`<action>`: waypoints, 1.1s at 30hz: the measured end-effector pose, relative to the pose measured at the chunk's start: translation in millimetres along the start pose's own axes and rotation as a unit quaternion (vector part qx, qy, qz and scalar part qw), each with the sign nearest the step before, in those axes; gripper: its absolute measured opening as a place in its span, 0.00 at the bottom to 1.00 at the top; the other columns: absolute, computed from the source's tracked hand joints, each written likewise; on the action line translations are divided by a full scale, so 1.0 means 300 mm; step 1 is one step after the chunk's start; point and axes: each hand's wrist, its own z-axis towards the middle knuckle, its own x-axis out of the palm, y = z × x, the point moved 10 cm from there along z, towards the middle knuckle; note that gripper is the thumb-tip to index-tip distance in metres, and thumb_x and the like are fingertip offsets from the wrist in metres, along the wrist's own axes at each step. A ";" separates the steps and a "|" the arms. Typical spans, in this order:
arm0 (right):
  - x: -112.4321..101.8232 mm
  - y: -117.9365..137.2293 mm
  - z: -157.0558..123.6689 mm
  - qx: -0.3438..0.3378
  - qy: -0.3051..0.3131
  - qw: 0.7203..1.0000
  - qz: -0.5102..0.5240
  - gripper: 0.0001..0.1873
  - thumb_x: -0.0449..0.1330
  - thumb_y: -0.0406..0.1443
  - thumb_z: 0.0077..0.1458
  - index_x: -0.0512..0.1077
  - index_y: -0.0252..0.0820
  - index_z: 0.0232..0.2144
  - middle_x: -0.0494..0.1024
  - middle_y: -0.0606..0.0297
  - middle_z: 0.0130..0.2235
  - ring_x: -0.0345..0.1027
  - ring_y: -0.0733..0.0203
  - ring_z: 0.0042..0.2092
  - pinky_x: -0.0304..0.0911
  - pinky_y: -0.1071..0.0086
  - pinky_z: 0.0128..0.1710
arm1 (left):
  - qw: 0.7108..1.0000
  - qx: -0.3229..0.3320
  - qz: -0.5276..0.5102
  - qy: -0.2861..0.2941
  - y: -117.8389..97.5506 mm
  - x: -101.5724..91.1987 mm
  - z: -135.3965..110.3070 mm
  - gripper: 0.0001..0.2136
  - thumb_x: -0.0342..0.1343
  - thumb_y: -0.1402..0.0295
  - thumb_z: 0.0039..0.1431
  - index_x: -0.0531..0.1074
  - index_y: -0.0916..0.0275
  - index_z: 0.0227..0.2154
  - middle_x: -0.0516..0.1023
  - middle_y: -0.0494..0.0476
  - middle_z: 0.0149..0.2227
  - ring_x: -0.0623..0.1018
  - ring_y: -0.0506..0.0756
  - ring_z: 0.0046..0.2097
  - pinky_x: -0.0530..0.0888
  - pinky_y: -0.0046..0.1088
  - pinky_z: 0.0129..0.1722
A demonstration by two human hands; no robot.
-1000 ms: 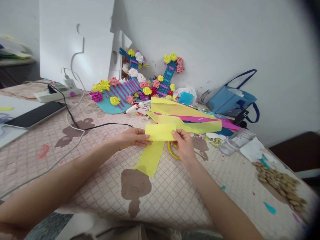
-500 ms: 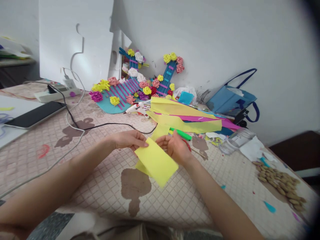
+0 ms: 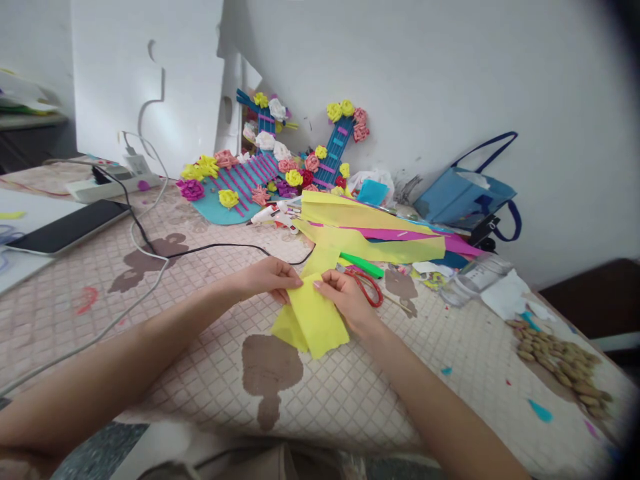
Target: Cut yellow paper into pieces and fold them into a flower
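A rectangular piece of yellow crepe paper hangs between my hands above the table. My left hand pinches its upper left corner between thumb and fingers. At its upper right edge, my right hand grips it the same way. Another yellow piece lies partly hidden beneath it. Just beyond the hands, a yellow strip runs up to long crepe paper sheets in yellow and pink. Red-handled scissors and a green cutter-like tool rest close to my right hand.
Behind stand blue decorated pieces with paper flowers and a white glue gun. To the left are a phone-like dark tablet, a power strip and cables. On the right lie a clear jar, almonds and a blue bag.
My right hand has closed on the paper's upper right edge, where its fingers were apart before. The paper has turned more upright, and the scissors' red handles now show more.
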 end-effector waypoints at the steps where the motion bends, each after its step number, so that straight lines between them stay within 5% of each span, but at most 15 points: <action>1: 0.009 0.004 -0.001 -0.002 0.011 1.000 -0.006 0.13 0.65 0.43 0.44 0.69 0.41 0.27 0.71 0.71 0.26 0.62 0.68 0.25 0.57 0.74 0.26 | 1.000 0.004 0.010 0.002 -0.002 0.002 0.000 0.15 0.63 0.57 0.45 0.73 0.66 0.27 0.78 0.56 0.27 0.76 0.50 0.26 0.74 0.24 0.29; 16: 0.011 0.025 0.001 -0.030 -0.011 0.999 -0.033 0.13 0.62 0.45 0.46 0.68 0.42 0.24 0.66 0.72 0.23 0.58 0.68 0.24 0.54 0.74 0.23 | 0.994 0.106 0.012 -0.015 -0.052 0.042 0.016 0.14 0.61 0.58 0.47 0.71 0.66 0.26 0.73 0.51 0.23 0.71 0.47 0.24 0.66 0.20 0.23; 24: -0.046 0.051 0.002 -0.064 -0.079 0.995 -0.010 0.13 0.61 0.45 0.47 0.66 0.43 0.23 0.66 0.72 0.23 0.59 0.67 0.24 0.57 0.74 0.22 | 0.999 0.005 -0.042 -0.035 0.003 0.007 0.014 0.18 0.63 0.56 0.43 0.74 0.68 0.29 0.79 0.59 0.30 0.78 0.52 0.29 0.73 0.26 0.30; 33: -0.025 0.049 0.004 -0.062 -0.052 0.996 -0.037 0.13 0.63 0.44 0.45 0.68 0.41 0.22 0.68 0.71 0.22 0.59 0.68 0.24 0.56 0.74 0.23 | 0.998 0.004 -0.053 -0.027 0.004 0.013 0.013 0.18 0.63 0.54 0.44 0.74 0.67 0.28 0.80 0.60 0.30 0.79 0.53 0.29 0.74 0.26 0.30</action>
